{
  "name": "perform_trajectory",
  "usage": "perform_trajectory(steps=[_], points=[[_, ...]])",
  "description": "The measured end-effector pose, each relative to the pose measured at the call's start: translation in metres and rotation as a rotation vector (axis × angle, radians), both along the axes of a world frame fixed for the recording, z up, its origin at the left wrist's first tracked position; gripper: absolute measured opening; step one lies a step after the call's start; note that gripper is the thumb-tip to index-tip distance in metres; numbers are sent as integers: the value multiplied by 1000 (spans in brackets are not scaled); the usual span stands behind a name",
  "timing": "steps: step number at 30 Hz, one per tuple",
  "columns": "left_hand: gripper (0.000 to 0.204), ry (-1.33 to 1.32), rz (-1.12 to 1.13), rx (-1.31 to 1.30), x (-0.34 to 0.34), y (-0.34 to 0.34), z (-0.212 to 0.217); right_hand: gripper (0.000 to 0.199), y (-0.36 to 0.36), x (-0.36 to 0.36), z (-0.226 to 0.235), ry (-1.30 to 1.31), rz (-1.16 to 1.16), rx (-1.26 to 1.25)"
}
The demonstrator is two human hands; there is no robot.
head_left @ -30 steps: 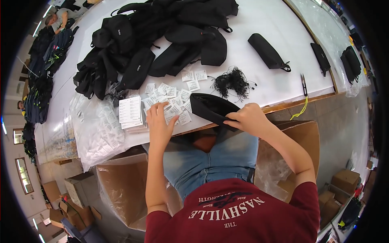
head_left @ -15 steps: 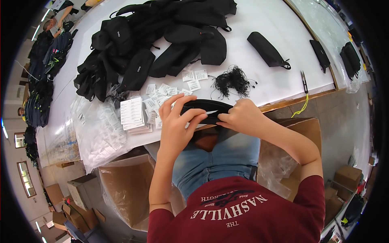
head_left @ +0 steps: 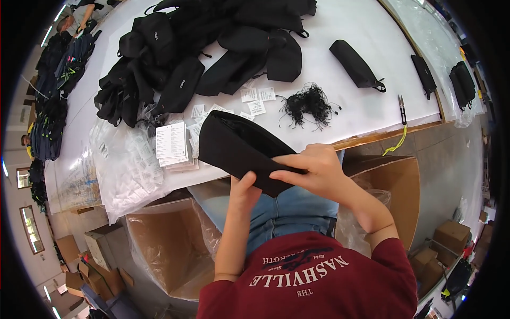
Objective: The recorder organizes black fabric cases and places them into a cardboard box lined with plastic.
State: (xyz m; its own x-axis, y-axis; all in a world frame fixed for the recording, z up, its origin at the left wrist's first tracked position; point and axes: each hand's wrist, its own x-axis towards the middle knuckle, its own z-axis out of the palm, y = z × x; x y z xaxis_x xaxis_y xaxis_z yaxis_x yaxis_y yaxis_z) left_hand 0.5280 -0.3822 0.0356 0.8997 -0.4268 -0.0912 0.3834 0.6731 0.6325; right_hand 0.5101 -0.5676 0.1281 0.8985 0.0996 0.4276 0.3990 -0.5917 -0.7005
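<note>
A black fabric pouch point(head_left: 239, 151) is held tilted over my lap at the table's front edge, its long mouth gaping upward. My left hand point(head_left: 245, 189) grips its lower edge, thumb on the near face and the other fingers hidden behind it. At the pouch's right end my right hand point(head_left: 308, 167) pinches the rim, with some fingers at the opening. Just beyond lie loose white labels point(head_left: 256, 107), a stack of white printed cards point(head_left: 172, 143) and a tangle of black tag strings point(head_left: 311, 106).
Many black pouches point(head_left: 180, 85) are heaped at the table's far left; one pouch point(head_left: 356, 64) lies apart at right. Thread snips point(head_left: 402, 109) with a yellow cord lie near the right edge. A clear bag of labels point(head_left: 127, 165) hangs over the front edge. Cardboard boxes point(head_left: 170, 239) stand below.
The pouch has turned and tipped so that its broad side shows. My left hand has moved from the mouth down to its lower edge. The white piece between my left fingers is out of sight.
</note>
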Motion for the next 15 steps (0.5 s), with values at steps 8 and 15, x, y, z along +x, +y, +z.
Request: perform_trajectory(steps=[8,15], points=[[49,295,154,-70,2,-11,18,22,9,-25,-31,169,-346,858],[51,203,128,36,2,-17,24,16,-11,-20,-20,282,-106,711]])
